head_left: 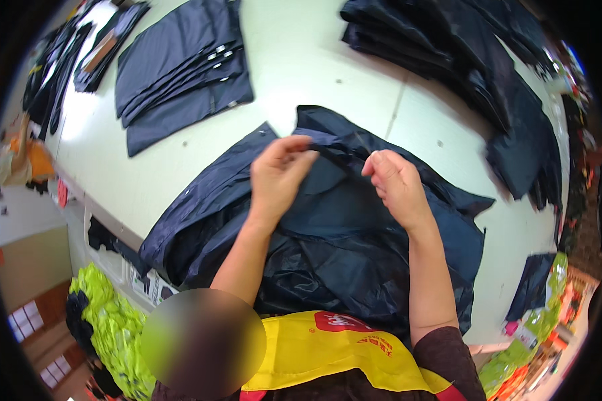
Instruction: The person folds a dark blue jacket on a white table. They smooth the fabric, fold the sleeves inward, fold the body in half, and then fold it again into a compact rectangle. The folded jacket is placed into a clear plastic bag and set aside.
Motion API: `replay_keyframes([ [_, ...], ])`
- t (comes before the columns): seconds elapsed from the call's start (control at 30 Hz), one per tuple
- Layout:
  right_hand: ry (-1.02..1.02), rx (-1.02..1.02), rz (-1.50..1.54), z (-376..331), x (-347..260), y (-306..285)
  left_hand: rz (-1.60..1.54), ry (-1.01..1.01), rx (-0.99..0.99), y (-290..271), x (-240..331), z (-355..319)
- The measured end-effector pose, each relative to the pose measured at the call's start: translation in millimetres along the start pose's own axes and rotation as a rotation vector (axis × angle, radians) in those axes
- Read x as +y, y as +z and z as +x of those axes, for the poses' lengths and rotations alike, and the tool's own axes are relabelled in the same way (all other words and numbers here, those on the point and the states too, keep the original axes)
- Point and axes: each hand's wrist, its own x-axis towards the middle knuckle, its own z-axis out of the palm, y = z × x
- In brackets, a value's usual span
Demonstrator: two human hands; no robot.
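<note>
A dark navy garment (341,200) of smooth, slightly shiny cloth lies spread and rumpled on the table in front of me, its near part hanging toward my apron. Over its upper middle, my left hand (277,175) is closed, thumb and fingers pinching at a dark edge of the cloth. To the right, my right hand (396,182) is held above the cloth with its fingers curled into a pinch. Whatever sits between those right fingertips is too small to make out. Folds cover much of the garment's inside.
On the white table (294,67), a stack of folded dark pieces (180,60) lies at the far left. A bigger dark pile (441,60) runs along the far right. Bright yellow-green material (110,327) is heaped below the left edge. Another person (27,160) is at the left.
</note>
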Motion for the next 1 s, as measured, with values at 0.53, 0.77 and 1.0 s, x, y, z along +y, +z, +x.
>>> replay_keyframes([
  [0.53, 0.294, 1.216, -0.133, -191, 166, -187, 0.604, 0.420, -0.531, 104, 40, -63],
  [0.77, 0.130, 1.016, 0.367, -185, 159, -181, 0.486, 0.417, -0.965, 176, 23, -113],
  [1.0, -0.020, 0.954, 0.536, -190, 148, -177, 0.556, 0.486, -0.928, 165, 29, -122],
])
